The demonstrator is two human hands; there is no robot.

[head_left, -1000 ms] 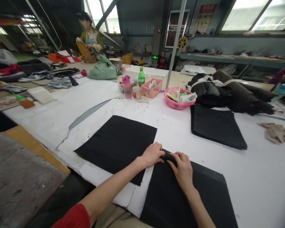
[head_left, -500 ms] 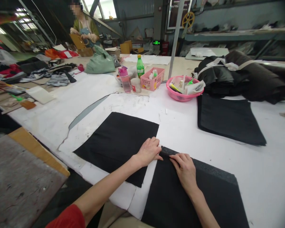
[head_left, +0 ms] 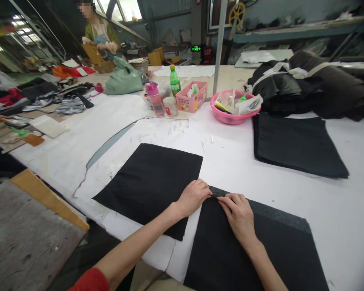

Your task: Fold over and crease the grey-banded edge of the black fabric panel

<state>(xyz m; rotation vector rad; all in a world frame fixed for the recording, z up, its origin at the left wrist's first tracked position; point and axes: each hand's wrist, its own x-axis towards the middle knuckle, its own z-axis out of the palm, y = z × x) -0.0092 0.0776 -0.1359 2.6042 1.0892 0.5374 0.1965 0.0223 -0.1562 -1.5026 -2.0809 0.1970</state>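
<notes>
A black fabric panel (head_left: pixel 279 254) lies on the white-covered table (head_left: pixel 230 165), with a greyish strip (head_left: pixel 279 215) along its far edge. My left hand (head_left: pixel 195 197) pinches the panel's far left corner between thumb and fingers. Close beside it, my right hand (head_left: pixel 238 216) pinches the same edge just to the right, fingertips on the fold by the strip. Under my left wrist lies a second black fabric piece (head_left: pixel 151 182), flat on the table. The fingers hide the exact corner of the panel.
A stack of black fabric (head_left: pixel 297 143) lies at right, below bundled dark cloth (head_left: pixel 291 85). A pink basin (head_left: pixel 233 117), pink box (head_left: pixel 191 99), green bottle (head_left: pixel 174 83) and pink-capped bottle (head_left: pixel 155 101) stand farther back. A grey board (head_left: pixel 27 238) is at lower left. A co-worker (head_left: pixel 101 36) stands behind.
My left hand has moved slightly right, and its thumb and fingers have closed on the panel's corner. My right hand stays pinched at the edge. The view has shifted a little.
</notes>
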